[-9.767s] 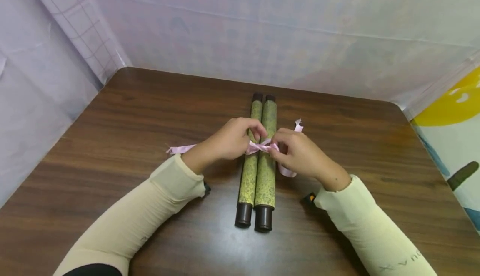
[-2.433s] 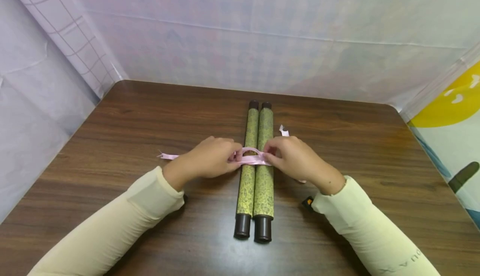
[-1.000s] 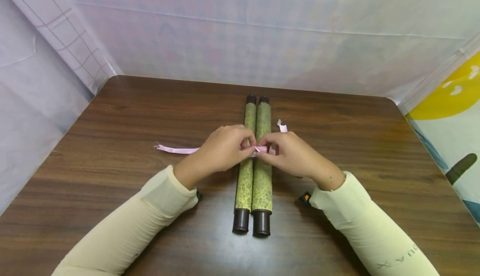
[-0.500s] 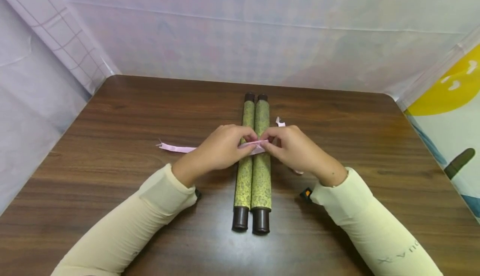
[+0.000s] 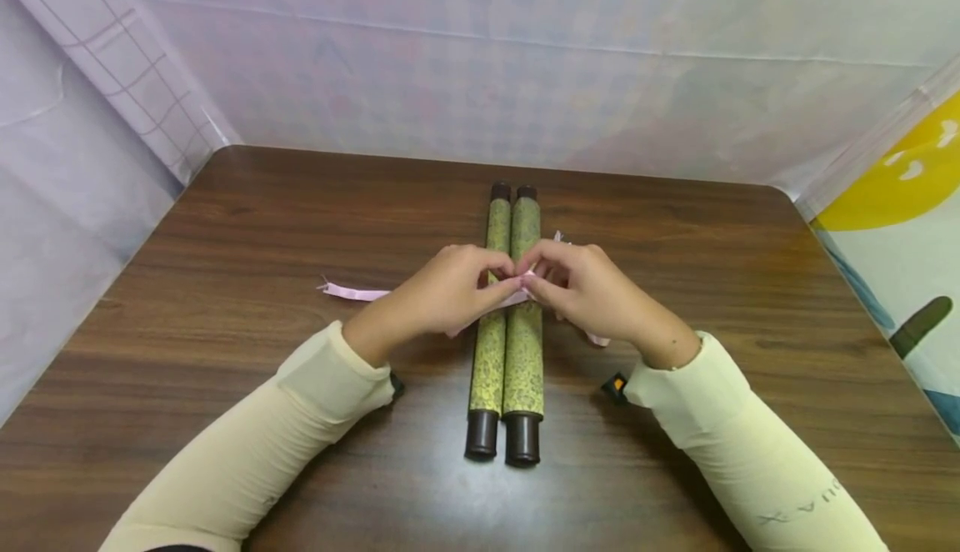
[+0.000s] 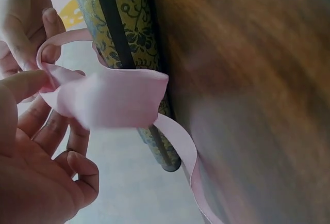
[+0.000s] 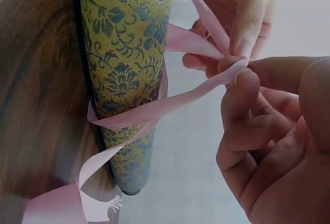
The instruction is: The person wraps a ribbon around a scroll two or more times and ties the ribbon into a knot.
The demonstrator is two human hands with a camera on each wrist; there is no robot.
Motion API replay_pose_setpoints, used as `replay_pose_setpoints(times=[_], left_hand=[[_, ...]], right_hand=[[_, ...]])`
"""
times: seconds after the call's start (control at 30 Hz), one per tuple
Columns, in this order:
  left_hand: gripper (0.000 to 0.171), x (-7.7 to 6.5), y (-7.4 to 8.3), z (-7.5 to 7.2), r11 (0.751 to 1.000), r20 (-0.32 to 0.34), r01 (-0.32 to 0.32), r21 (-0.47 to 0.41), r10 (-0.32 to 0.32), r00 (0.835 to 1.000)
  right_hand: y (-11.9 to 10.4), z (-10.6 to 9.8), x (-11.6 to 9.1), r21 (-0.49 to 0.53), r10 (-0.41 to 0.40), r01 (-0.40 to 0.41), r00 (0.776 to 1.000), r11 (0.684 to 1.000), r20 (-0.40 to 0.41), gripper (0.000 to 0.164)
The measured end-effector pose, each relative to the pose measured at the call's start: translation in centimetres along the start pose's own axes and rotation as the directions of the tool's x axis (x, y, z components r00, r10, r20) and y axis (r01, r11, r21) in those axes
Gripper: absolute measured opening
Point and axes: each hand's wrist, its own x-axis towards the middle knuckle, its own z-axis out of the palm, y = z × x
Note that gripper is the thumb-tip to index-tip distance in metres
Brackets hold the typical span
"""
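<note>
Two green-and-gold brocade scroll rolls, the left roll [image 5: 487, 360] and the right roll [image 5: 524, 360], lie side by side with dark end knobs. A pink ribbon [image 6: 118, 100] passes around them, its middle raised. My left hand [image 5: 448, 289] pinches the ribbon between thumb and fingers above the rolls. Fingertip to fingertip with it, my right hand [image 5: 592, 295] pinches the ribbon too. The right wrist view shows ribbon strands [image 7: 180, 100] meeting at the fingertips. A wide loop hangs by the left hand in the left wrist view. Fingers partly hide the crossing.
The brown wooden table [image 5: 262, 227] carries the rolls. One frayed ribbon tail [image 5: 356, 293] lies left of them, another [image 5: 597, 339] to the right. Pale cloth [image 5: 420, 60] hangs behind the table, and a printed sheet [image 5: 892, 193] hangs at the right.
Earlier the hands held the ribbon apart across the rolls. They have since come together, fingertips meeting above them. In the last half second the pinched ribbon has shifted slightly away from me.
</note>
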Motion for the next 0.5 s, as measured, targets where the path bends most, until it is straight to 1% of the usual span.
replay_pose_setpoints(times=[0.1, 0.3, 0.43, 0.5], left_hand=[[0.017, 0.1, 0.1, 0.0, 1.0, -0.014, -0.016, 0.002, 0.016, 1.0], [0.018, 0.1, 0.2, 0.0, 0.999, -0.003, -0.001, -0.038, 0.001, 1.0], [0.019, 0.0, 0.1, -0.2, 0.999, -0.001, 0.011, -0.045, -0.011, 1.0], [0.019, 0.0, 0.1, -0.4, 0.999, -0.004, 0.022, -0.033, -0.022, 1.0]], right_hand=[[1.3, 0.2, 0.1, 0.018, -0.003, 0.003, 1.0, 1.0, -0.001, 0.005], [1.4, 0.1, 0.0, 0.035, -0.012, 0.012, 1.0, 0.999, -0.017, 0.008], [1.5, -0.1, 0.0, 0.025, 0.004, -0.003, 1.0, 1.0, -0.02, 0.007], [1.6, -0.1, 0.0, 0.013, 0.016, -0.016, 1.0, 1.0, -0.021, 0.006]])
